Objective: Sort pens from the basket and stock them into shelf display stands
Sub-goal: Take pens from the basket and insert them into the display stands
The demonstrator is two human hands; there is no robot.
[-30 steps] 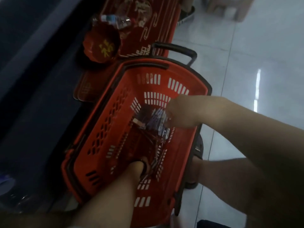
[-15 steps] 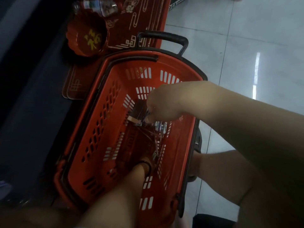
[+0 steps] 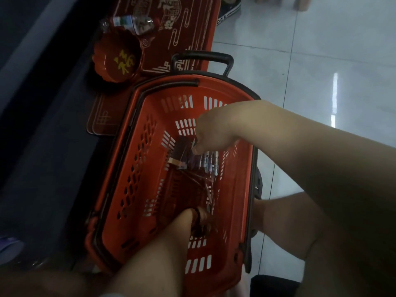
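A red plastic basket (image 3: 137, 159) with a black handle stands on the floor. Both my hands are inside it. A row of clear pens with blue and purple barrels (image 3: 206, 162) lies at its far end beside a dark flat box (image 3: 182, 150). My right hand (image 3: 214, 131) hovers over them, fingers curled, its thumb and fingertips pinching the top of a pen at the row's upper edge. My left hand (image 3: 198, 220) reaches deep to the basket floor and grips a bundle of thin loose pens (image 3: 203, 187) that fan out from it. Its fingers are dim.
A red scalloped bowl with a gold character (image 3: 117, 58), a water bottle (image 3: 130, 23) and red patterned trays (image 3: 171, 28) lie beyond the basket. A dark shelf base runs along the left. Pale glossy floor tiles (image 3: 310, 71) spread to the right. My bare knee (image 3: 289, 221) is beside the basket.
My right hand slid left across the row of pens to its upper left edge and closed its fingertips there. My left hand stayed low in the basket.
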